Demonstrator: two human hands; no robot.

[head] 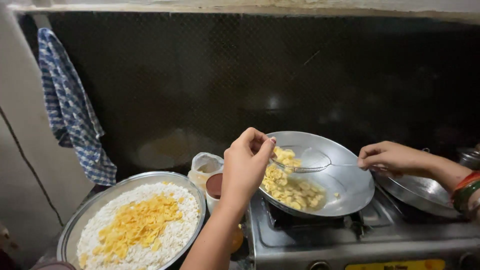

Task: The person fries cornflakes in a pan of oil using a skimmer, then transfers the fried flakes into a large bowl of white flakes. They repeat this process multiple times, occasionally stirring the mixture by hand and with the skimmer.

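Observation:
My left hand (246, 161) hovers with fingers pinched together at the near rim of a wire mesh skimmer (305, 160), touching the yellow flakes (285, 156) in it. My right hand (387, 158) grips the skimmer's thin handle on the right. The skimmer hangs over a tilted steel pan (350, 186) on the stove, which holds more yellow flakes (291, 190).
A large steel bowl (70, 227) of white puffed flakes topped with yellow flakes sits at the lower left. A small cup (214, 189) and a plastic bag (205, 165) stand beside the gas stove (360, 240). A steel lid (420, 192) lies at right. A checked cloth (70, 110) hangs at left.

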